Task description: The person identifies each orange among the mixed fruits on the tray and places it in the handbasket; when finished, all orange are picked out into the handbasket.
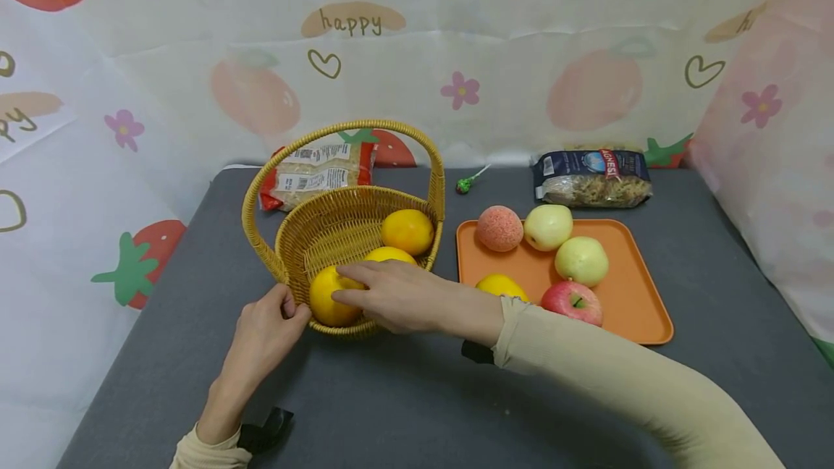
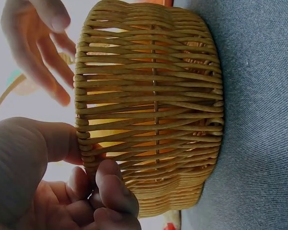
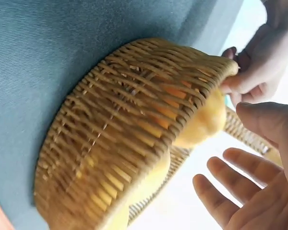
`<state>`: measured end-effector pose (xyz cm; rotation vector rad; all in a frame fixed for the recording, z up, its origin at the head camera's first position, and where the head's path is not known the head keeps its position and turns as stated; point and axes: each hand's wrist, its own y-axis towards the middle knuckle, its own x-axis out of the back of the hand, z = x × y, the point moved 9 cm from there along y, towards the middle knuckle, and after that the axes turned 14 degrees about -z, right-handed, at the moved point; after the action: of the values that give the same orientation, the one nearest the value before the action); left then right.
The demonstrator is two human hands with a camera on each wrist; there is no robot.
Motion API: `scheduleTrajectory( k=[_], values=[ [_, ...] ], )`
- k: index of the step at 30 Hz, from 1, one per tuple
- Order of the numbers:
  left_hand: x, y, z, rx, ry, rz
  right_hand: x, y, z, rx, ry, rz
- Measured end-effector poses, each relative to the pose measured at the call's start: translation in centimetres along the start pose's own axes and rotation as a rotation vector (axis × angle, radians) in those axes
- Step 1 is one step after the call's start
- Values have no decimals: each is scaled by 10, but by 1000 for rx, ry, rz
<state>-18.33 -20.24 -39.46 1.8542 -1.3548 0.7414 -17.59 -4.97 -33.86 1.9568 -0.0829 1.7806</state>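
Note:
A wicker basket (image 1: 326, 226) with a tall arched handle holds several yellow, lemon-like fruits, one at the back right (image 1: 407, 231) and another at the front left (image 1: 331, 302). My left hand (image 1: 263, 331) pinches the basket's front left rim between thumb and fingers, as the left wrist view (image 2: 86, 177) shows. Over the basket's front rim reaches my right hand (image 1: 397, 299), its fingers spread and overlapping the front fruit in the head view. In the right wrist view that hand (image 3: 259, 191) appears with loosely extended fingers and nothing held, beside the rim.
Right of the basket lies an orange tray (image 1: 635, 310) with a red apple (image 1: 573, 302), two pale green fruits (image 1: 582, 261), a pink textured ball (image 1: 499, 229) and a yellow fruit (image 1: 502, 286). Behind are two food packets (image 1: 591, 178), (image 1: 319, 172) and a green lollipop (image 1: 465, 184).

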Motion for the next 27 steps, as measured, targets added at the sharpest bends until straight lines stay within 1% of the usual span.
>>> scheduleTrajectory(
  k=[2, 5, 9, 14, 17, 21, 24, 27],
  values=[
    [0, 0, 0, 2, -2, 1, 8, -9, -4, -9, 1, -18],
    [0, -1, 0, 3, -4, 1, 19, -26, -15, -49, 26, -47],
    [0, 0, 1, 2, -7, -1, 37, -51, -33, -99, 39, -119],
    [-1, 0, 2, 3, -8, 3, 61, -86, -56, -143, 17, -214],
    [-1, 0, 1, 0, -11, 3, 69, -110, -68, -185, 8, -239],
    [-1, 0, 2, -3, -11, 3, 69, -138, -77, -253, -13, -222],
    [-1, 0, 2, 0, -9, 7, 62, -155, -79, -291, -7, -188],
    [-1, -1, 3, 6, -11, 8, 51, -166, -78, -321, 7, -135]
  ],
)
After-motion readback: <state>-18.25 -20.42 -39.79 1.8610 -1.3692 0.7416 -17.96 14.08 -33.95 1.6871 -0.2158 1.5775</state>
